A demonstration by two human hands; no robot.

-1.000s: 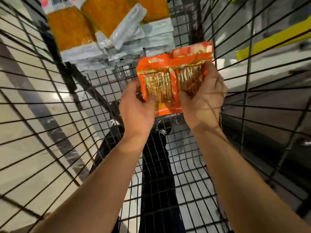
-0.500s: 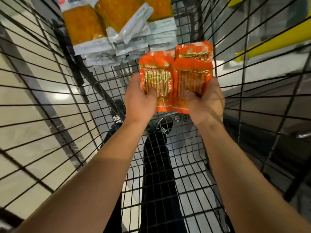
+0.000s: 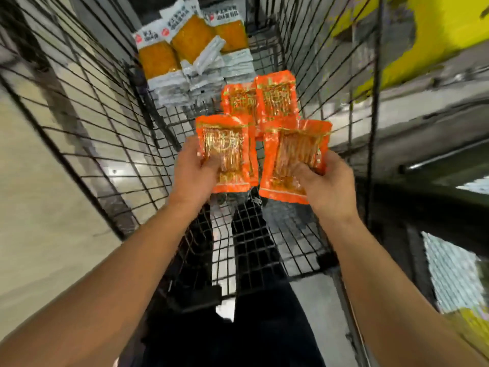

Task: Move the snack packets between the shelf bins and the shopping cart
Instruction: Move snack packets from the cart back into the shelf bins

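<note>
Since a moment ago our two hands have drawn apart, splitting the orange packets that were held together, and two more orange packets [image 3: 260,102] now lie on the cart's wire floor toward its far right side. Our left hand [image 3: 194,172] grasps one small stack of orange packets [image 3: 225,152], thumb over the front. Our right hand [image 3: 326,185] grasps another orange packet [image 3: 293,154], just beside the first and held above the cart floor. Beyond them, at the far end of the shopping cart [image 3: 105,144], stacks of yellow-and-white packets [image 3: 190,51] lean against the end wall. Below the mesh we see our dark trouser legs [image 3: 254,260] and pale floor tiles [image 3: 39,207]. A yellow shelf edge [image 3: 436,35] shows past the right wall.
</note>
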